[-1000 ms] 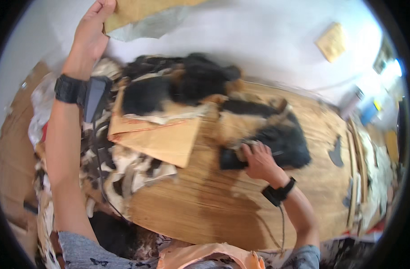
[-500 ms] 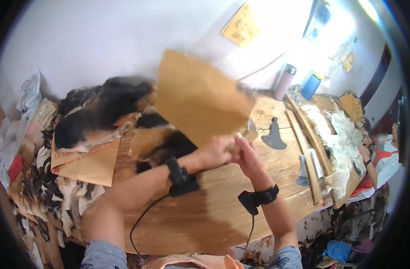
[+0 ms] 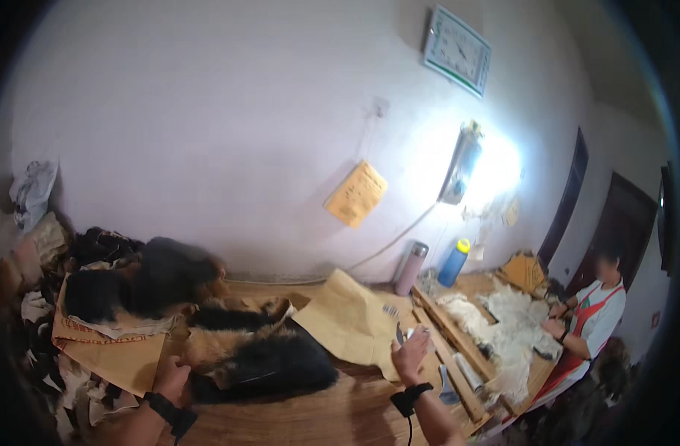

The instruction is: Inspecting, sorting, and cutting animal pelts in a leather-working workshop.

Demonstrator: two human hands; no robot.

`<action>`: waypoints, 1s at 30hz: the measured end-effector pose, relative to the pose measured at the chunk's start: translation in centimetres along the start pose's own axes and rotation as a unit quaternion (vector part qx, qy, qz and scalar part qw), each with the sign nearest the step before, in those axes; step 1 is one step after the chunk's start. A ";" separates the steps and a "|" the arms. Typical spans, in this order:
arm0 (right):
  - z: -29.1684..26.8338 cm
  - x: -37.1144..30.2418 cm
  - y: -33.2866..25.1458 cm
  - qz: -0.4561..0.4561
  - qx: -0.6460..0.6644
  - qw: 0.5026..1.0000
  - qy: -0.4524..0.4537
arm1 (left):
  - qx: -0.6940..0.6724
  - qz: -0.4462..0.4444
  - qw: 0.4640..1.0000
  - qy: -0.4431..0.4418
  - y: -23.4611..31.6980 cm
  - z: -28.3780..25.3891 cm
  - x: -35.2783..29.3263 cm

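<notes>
At the lower left, my left hand is closed at the near-left edge of a black-and-tan fur piece, gripping it. My right hand is raised beside the right edge of a large brown paper sheet; its fingers look stretched out. Just at its thumb shows a narrow dark metal blade, mostly hidden, and I cannot see whether hand and blade touch. The paper lies on the wooden table, its left edge against the fur.
More dark fur and a brown envelope lie left. Right are wooden bars, a second blade, pale hides and a person in a red apron. A pink flask and blue bottle stand behind.
The brown paper sheet has gone from my hands down onto the table. My hands have moved apart, the left one to the fur. The view has tilted up, showing more wall.
</notes>
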State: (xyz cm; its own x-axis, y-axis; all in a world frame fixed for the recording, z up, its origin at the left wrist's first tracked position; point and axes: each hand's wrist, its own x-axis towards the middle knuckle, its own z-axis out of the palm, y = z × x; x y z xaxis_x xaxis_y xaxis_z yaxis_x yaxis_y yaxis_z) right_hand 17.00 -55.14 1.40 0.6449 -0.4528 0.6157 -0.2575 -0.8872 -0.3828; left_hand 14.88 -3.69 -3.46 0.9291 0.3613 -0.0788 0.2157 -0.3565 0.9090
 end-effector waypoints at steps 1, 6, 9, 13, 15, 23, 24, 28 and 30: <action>-0.1 0.1 -0.8 -0.083 -0.003 0.996 -0.030 | -0.026 -0.007 0.999 0.018 -1.5 0.2 0.7; 2.7 -2.8 -9.1 -0.014 0.158 0.922 -0.353 | -0.020 -0.058 0.996 -0.057 3.3 0.0 -1.5; 5.5 -4.0 -10.6 0.026 0.182 0.888 -0.422 | -0.017 0.020 0.998 -0.050 4.1 0.9 -1.7; 2.8 -4.2 -13.8 0.166 0.303 0.760 -0.550 | -0.161 -0.077 0.979 -0.099 2.7 1.7 -0.9; -0.1 -4.3 -15.8 0.155 0.283 0.750 -0.578 | -0.207 -0.081 0.972 -0.081 3.2 1.3 -1.5; 1.9 -7.8 -9.5 0.277 0.422 0.619 -0.602 | -0.185 -0.060 0.963 -0.184 7.3 0.2 -1.7; 1.1 -8.6 -10.8 0.276 0.432 0.612 -0.602 | -0.148 -0.030 0.973 -0.173 6.3 -0.3 -1.3; -1.6 -9.4 -11.9 0.273 0.453 0.614 -0.585 | -0.202 0.051 0.959 -0.194 4.3 0.7 -0.3; -2.8 -9.5 -12.7 0.267 0.426 0.644 -0.576 | -0.121 0.008 0.973 -0.194 5.0 0.2 -1.0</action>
State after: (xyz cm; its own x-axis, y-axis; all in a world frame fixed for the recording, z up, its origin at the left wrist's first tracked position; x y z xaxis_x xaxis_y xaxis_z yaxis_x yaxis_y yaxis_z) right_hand 12.13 -39.84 2.31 0.8605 0.1283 -0.4930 -0.4923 -0.0389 -0.8695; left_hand 15.10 -6.00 1.03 0.9853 -0.0122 -0.1705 0.1675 -0.1289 0.9774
